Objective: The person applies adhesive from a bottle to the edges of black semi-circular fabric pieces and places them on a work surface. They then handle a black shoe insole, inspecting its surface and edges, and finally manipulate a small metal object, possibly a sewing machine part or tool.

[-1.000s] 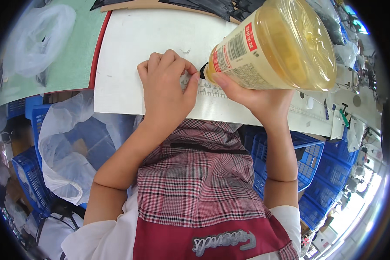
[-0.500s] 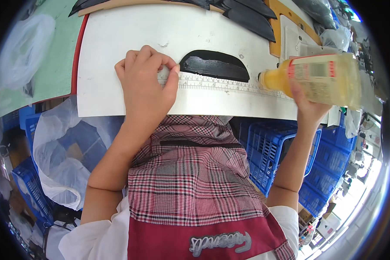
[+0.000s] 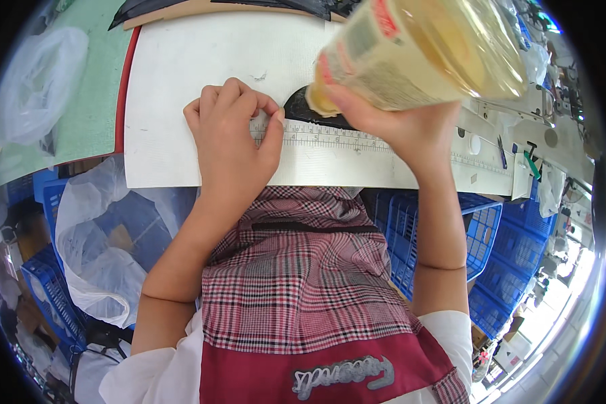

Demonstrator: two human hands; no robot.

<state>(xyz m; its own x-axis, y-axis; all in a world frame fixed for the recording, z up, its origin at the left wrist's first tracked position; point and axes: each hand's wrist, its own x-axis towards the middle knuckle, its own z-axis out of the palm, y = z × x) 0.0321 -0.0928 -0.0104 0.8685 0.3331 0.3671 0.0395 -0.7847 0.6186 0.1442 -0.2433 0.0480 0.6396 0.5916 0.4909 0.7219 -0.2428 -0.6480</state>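
My left hand (image 3: 236,135) rests on the white work board, thumb and forefinger pinched at the left tip of a black half-moon piece (image 3: 296,106). My right hand (image 3: 411,131) is wrapped round the neck end of a clear plastic bottle (image 3: 417,50) of yellowish liquid. Tilted well over, the bottle points its mouth down at the left part of the black piece. Bottle and hand hide most of that piece's right side. A printed ruler scale (image 3: 316,135) runs along the board just below it.
Dark curved pieces (image 3: 236,8) lie along the board's (image 3: 182,155) far edge. A green mat with a red border (image 3: 87,121) adjoins on the left. A pen (image 3: 502,152) and a green-handled tool (image 3: 532,161) lie at right. Blue crates (image 3: 404,236) and a plastic-lined bin (image 3: 87,249) stand below.
My right hand has swung the bottle leftward and raised its base, bringing the mouth from the piece's right side over its left part. My left hand keeps its pinch nearly in place.
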